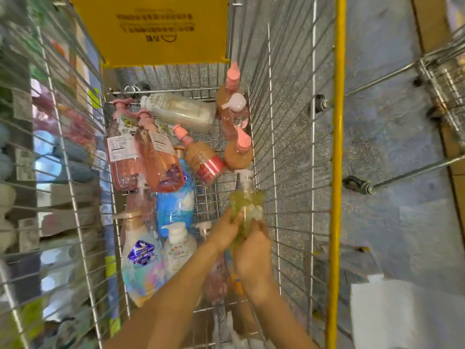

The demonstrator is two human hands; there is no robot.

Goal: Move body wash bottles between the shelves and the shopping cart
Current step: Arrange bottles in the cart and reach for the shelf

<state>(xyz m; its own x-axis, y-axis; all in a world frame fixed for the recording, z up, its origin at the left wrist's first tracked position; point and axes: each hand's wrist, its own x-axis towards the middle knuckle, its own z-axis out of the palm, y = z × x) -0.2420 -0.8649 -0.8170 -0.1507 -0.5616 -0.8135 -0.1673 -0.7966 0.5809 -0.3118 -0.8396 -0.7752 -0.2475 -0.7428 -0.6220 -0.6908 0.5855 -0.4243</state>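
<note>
Shelving with blurred stock (22, 172) stands just outside the left wall of the silver wire shopping cart (297, 137); that wall blocks any sideways pass, so bottles must go over the top rim. On the cart floor at left, two clear pink pump bottles (141, 157) lie flat side by side; nearer the person a white pastel-patterned pump bottle (141, 260) and a small white pump bottle (178, 245) lie against a blue bottle (176, 205). A cloudy white bottle (181, 109) lies crosswise at the far end, below the yellow sign panel (156, 28). Amber bottles with pink caps (236, 107) crowd the far right corner.

The left hand (226, 227) and right hand (251, 250) both wrap around a clear yellow-green pump bottle (247, 205), held upright above the basket close to the right wall; the two-handed grip probably steadies a slippery body. Motion blur leaves the direction of travel unclear. Bare mesh shows only at centre, beneath this bottle; the yellow rim bar (337, 147) bounds the right side.
</note>
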